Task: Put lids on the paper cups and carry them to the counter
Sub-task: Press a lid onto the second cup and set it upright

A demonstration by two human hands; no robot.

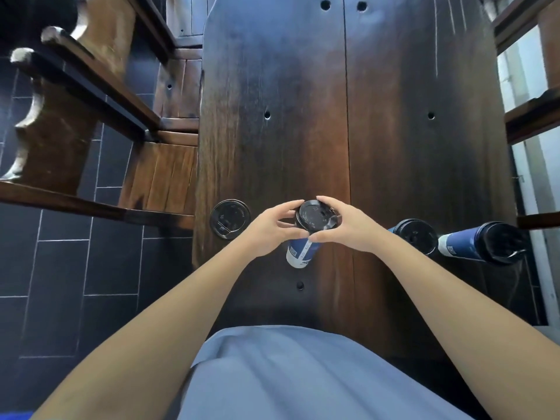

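A blue paper cup [300, 253] stands on the dark wooden table [333, 131] in front of me, with a black lid [313, 215] on its top. My left hand [269, 227] curls round the lid's left edge. My right hand [345, 225] pinches the lid's right edge. A loose black lid [230, 219] lies flat near the table's left edge. To the right stands a second blue cup [415, 234] with a black lid on. Further right a third blue cup [485, 242] shows a dark open mouth.
Wooden benches [169, 174] run along the table's left side above a dark tiled floor [75, 268]. On the right, wooden slats [533, 116] stand against a bright window. My blue shirt [303, 374] fills the bottom of the view.
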